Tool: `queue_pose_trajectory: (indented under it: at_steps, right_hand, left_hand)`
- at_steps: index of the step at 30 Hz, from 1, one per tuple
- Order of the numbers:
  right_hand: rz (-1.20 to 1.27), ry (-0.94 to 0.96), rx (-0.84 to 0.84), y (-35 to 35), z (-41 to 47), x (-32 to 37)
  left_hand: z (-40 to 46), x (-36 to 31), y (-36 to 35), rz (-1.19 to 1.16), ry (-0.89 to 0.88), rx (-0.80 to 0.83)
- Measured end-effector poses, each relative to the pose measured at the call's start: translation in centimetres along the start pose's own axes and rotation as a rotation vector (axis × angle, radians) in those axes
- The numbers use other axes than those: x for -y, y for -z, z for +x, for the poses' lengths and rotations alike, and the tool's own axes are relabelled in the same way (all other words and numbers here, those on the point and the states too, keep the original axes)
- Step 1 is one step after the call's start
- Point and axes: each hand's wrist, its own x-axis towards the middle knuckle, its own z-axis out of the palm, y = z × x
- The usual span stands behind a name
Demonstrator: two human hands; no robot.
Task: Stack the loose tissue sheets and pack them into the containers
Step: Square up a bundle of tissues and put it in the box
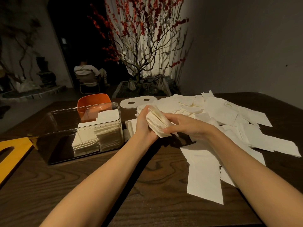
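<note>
White tissue stack (155, 122) held above desk (147, 177): left hand (144, 125) cups it from below, right hand (182, 125) curls around its side. Clear container (82, 128) left, part filled.

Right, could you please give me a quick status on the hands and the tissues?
Left hand and right hand grip tissue stack. Clear container partly filled. Loose sheets remain. Nothing blocking.

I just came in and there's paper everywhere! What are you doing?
A person is gathering tissues. Both hands, the left hand and the right hand, hold a stack of tissue sheets above the table. The clear container already holds neat stacks. Many loose sheets lie spread on the right.
</note>
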Motion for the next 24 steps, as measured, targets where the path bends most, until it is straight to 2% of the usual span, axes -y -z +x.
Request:
queue_pose_trajectory:
  at_steps: [3, 6, 8, 13, 18, 21, 24]
  right_hand:
    - [0.067, -0.006, -0.029, 0.3, -0.2, -0.3]
    - [0.149, -0.042, -0.207, 0.5, -0.3, -0.5]
    - [0.136, -0.069, -0.299, 0.6, -0.5, -0.5]
    - [0.281, -0.121, -0.414, 0.5, -0.3, -0.4]
    - [-0.003, -0.118, -0.683, -0.4, 0.6, -0.1]
    - [-0.174, 0.014, -0.634, -1.4, 0.6, 0.2]
    - [-0.133, 0.068, -0.52, -2.2, 1.0, 0.3]
  left_hand:
    - [-0.2, -0.2, 0.0, -0.063, 0.007, -0.002]
    - [-0.2, -0.2, 0.1, -0.072, 0.004, 0.028]
    - [-0.4, -0.2, 0.0, -0.034, -0.011, 0.044]
    - [-1.1, -0.1, -0.5, 0.11, -0.063, 0.02]
    - [-0.6, 0.1, -0.3, 0.233, -0.045, -0.081]
    - [-0.6, 0.4, -0.4, 0.258, -0.04, -0.085]
    - [-0.6, 0.5, -0.8, 0.229, -0.043, -0.052]
